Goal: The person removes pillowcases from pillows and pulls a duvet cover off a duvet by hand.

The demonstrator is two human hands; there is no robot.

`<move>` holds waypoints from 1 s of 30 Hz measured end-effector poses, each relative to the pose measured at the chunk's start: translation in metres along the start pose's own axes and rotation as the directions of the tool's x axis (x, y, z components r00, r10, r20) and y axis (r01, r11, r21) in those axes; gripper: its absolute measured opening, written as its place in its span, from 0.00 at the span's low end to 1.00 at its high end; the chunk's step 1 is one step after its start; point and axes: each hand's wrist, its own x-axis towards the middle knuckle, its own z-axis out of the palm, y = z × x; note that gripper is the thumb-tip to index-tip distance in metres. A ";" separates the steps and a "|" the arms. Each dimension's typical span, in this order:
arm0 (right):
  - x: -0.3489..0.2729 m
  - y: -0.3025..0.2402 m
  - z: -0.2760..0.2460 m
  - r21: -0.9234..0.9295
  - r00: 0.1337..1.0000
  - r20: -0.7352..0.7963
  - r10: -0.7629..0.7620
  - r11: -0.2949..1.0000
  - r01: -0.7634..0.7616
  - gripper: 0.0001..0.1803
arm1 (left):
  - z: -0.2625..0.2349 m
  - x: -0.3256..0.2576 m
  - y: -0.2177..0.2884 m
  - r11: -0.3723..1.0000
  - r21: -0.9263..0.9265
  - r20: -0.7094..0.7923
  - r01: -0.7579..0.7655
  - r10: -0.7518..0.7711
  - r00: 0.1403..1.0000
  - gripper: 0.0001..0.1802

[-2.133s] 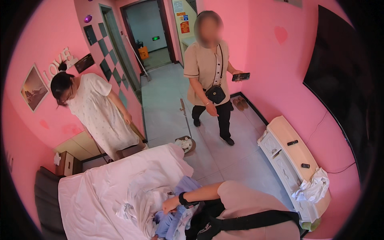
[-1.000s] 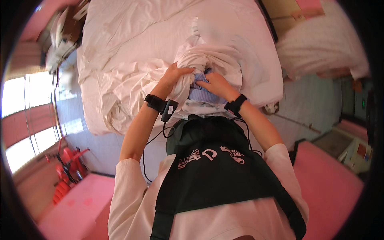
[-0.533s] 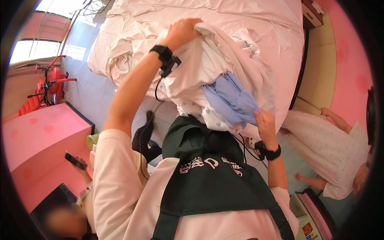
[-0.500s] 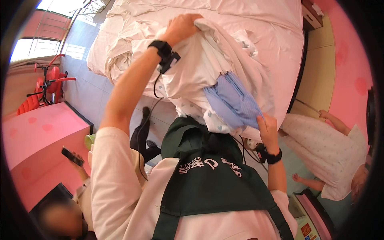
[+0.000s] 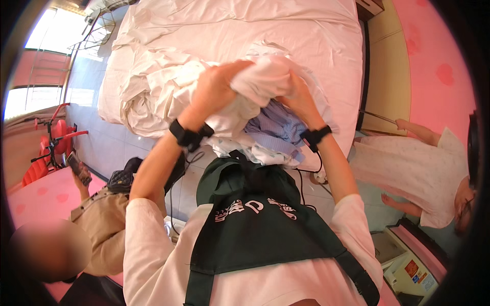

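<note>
Both of my hands are raised over the near edge of the bed, gripping a bunched stretch of white bedding cloth [image 5: 263,79]. My left hand [image 5: 217,87] is closed on its left side, slightly smeared by motion. On the other side my right hand [image 5: 301,102] grips the cloth, fingers partly hidden in the folds. Just below them lies a crumpled blue striped cloth [image 5: 275,125]. A white cloth with small printed shapes [image 5: 273,154] spills out under it toward my apron. To the left, more white bedding [image 5: 153,89] is heaped on the bed.
A white-sheeted bed [image 5: 235,25] stretches away ahead. On the left, a person [image 5: 104,224] holds a phone [image 5: 78,168], near a red exercise machine [image 5: 56,137]. Another person in a pale dress [image 5: 403,163] stands at right, holding a thin stick [image 5: 377,117]. Cables hang from my wrists.
My right hand has left the blue striped cloth and moved up to the white bedding. My left hand has come down and nearer to it. The person at left has shifted.
</note>
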 end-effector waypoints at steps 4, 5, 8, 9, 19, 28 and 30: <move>0.008 0.020 0.057 0.097 0.995 0.092 0.041 0.994 -0.050 0.34 | 0.040 -0.064 0.020 0.982 0.131 0.195 -0.133 0.106 0.975 0.28; 0.004 0.007 0.059 -0.058 0.987 0.156 -0.042 0.997 0.051 0.34 | 0.034 -0.075 0.029 0.989 0.144 0.301 -0.032 -0.013 0.953 0.27; -0.004 -0.020 0.056 -0.296 0.960 0.220 -0.173 0.926 0.235 0.32 | 0.020 -0.093 0.024 0.994 -0.015 0.169 0.112 -0.108 0.980 0.26; -0.004 -0.019 0.054 -0.185 0.967 0.190 -0.168 0.961 0.204 0.29 | 0.016 -0.094 0.025 0.993 -0.014 0.164 0.118 -0.114 0.980 0.26; 0.006 -0.027 -0.053 0.097 0.946 -0.320 0.049 0.995 -0.019 0.12 | -0.032 -0.031 -0.020 0.966 0.257 0.063 -0.008 -0.008 0.998 0.28; -0.035 -0.141 -0.132 -0.090 0.788 -0.586 -0.191 0.981 0.170 0.14 | -0.070 -0.006 0.041 0.553 0.731 -0.351 -0.400 0.807 0.475 0.17; -0.029 -0.096 -0.095 -0.091 0.878 -0.432 -0.205 0.979 0.184 0.13 | -0.047 -0.023 -0.005 0.654 0.714 -0.255 -0.251 0.576 0.777 0.23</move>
